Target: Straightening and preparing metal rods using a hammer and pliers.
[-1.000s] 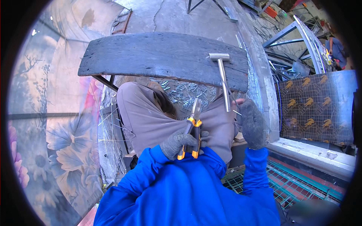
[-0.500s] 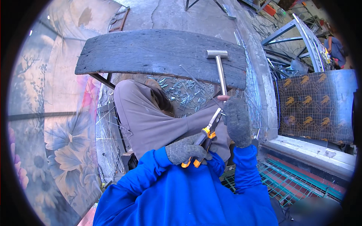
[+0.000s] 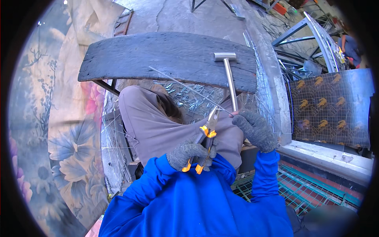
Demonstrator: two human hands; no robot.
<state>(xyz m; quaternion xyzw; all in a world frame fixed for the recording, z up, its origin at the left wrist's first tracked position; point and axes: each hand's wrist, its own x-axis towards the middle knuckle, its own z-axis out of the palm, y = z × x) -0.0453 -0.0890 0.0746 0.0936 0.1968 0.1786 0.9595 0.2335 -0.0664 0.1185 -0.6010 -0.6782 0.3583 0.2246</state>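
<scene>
In my left hand [image 3: 187, 154], gloved in grey knit, are combination pliers [image 3: 208, 128] with black and orange handles. Their jaws point up and meet a thin metal rod [image 3: 185, 86]; whether they bite on it, I cannot tell. My right hand [image 3: 256, 129], in a matching glove with a bare fingertip showing, is closed on the rod's near end. From there the rod slants up and left over the dark wooden bench [image 3: 150, 53]. A metal hammer [image 3: 229, 75] lies with its head on the bench, its handle running down toward my right fingers.
Cut metal pieces [image 3: 189, 98] litter the floor below the bench, between my legs. Long thin rods [image 3: 265, 98] lie to the right. A patterned board [image 3: 327, 110] and a metal frame [image 3: 294, 33] stand farther right, near another person [image 3: 350, 48]. Flowered cloth [image 3: 75, 146] hangs at left.
The rod has swung left, its far end now over the bench's middle. My right hand has moved slightly down and right. The pliers have shifted left and stand more upright, jaws at the rod.
</scene>
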